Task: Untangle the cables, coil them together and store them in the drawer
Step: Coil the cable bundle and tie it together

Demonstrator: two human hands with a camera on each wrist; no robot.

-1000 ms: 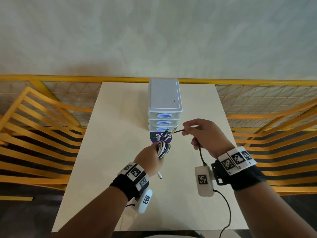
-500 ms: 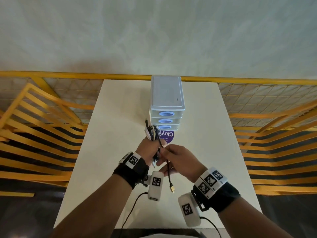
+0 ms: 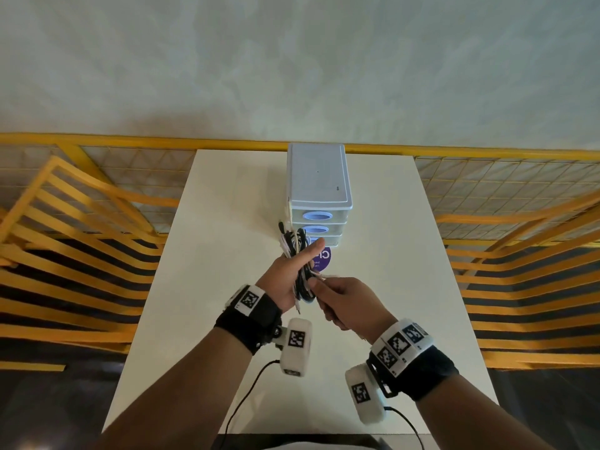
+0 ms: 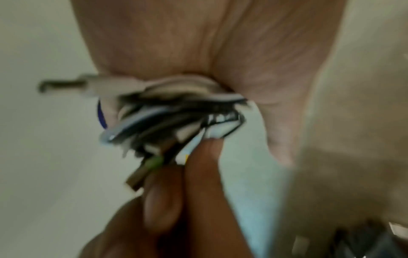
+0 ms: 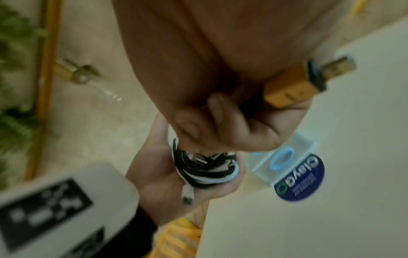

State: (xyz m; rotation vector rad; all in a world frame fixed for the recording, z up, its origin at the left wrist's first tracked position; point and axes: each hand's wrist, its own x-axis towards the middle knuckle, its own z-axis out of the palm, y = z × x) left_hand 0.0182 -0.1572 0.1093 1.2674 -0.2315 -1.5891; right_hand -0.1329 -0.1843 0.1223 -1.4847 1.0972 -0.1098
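A coil of black and white cables (image 3: 296,254) stands upright in my left hand (image 3: 285,280), whose thumb lies along it; it is just in front of the drawer unit (image 3: 319,186). My right hand (image 3: 341,300) meets the coil's lower end and pinches it with thumb and forefinger. In the right wrist view the coil (image 5: 205,169) lies in the left palm (image 5: 154,174), and the right hand's curled fingers (image 5: 260,132) hold an orange USB plug (image 5: 291,85). In the blurred left wrist view, a white plug (image 4: 92,85) sticks out of the coil (image 4: 172,118), with right fingers (image 4: 198,183) touching it.
The white drawer unit has three drawers with blue handles (image 3: 317,216), all pushed in, and stands at the far middle of the cream table (image 3: 227,222). A purple round sticker (image 3: 323,258) lies in front of it. Yellow railings (image 3: 81,238) flank the table on both sides.
My right hand has come in from the right to the coil, taking up the loose black cable with its orange plug. My left hand has turned the coil upright.
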